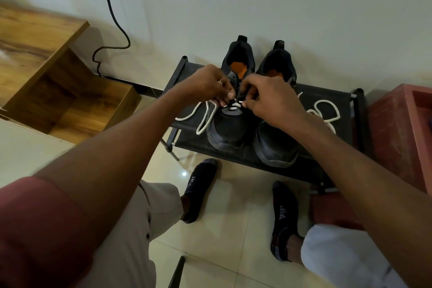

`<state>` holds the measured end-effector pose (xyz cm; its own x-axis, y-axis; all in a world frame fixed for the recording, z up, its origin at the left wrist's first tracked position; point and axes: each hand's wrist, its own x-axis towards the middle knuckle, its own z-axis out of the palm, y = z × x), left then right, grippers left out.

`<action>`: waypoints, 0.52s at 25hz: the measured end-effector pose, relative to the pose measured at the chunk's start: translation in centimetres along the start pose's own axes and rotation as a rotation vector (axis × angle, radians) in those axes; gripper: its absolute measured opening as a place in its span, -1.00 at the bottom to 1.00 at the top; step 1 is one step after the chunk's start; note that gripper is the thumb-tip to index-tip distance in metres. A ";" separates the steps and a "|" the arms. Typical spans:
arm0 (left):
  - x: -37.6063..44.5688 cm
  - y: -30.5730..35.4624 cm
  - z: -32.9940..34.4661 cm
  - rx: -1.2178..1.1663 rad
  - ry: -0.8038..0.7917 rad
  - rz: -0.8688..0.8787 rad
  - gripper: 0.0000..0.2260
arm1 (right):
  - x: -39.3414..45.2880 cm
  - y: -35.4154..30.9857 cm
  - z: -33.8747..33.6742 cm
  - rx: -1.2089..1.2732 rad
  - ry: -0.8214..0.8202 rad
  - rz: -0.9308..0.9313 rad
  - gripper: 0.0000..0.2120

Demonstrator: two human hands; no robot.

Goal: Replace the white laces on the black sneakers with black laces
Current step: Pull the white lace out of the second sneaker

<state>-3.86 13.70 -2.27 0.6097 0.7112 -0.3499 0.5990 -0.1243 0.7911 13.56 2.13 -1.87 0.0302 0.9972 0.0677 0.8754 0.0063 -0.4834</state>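
From my seat the biggest task pieces are the two black sneakers: the left sneaker point(230, 121) and the right sneaker point(275, 138) stand side by side, toes toward me, on a low black fabric shoe rack point(327, 100). I judge them light but bulky, with stiff soles and soft uppers, so each would steady best by pressing on the toe cap or holding the collar. The white lace point(205, 119) is a soft, limp cord, easy to snag at the eyelets; I would take it right at the eyelet and draw it out a row at a time. It trails off the left sneaker toward 9 o'clock, and another white lace point(325, 110) lies looped on the rack at the right sneaker's 3 o'clock. My left hand point(208, 84) pinches the lace at the lower eyelets, fingers curled; my right hand point(268, 98) seems to nip a short bit of it too, though the fingertips are small here. I see no black laces. Around the rack: glossy pale floor tiles point(222, 241), a plain wall point(304, 19) at 12, a wooden cabinet point(46, 72) at 9, a red box point(402, 131) at 3.
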 end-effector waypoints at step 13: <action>-1.7 0.3 -3.8 0.550 0.049 -0.234 -0.88 | 0.6 -0.7 0.6 -0.106 0.028 -0.023 -0.83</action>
<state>-6.71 15.14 0.46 0.4122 0.7922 -0.4501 0.9033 -0.2909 0.3153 12.67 2.73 -1.99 0.0221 0.9944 0.1030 0.9221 0.0196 -0.3866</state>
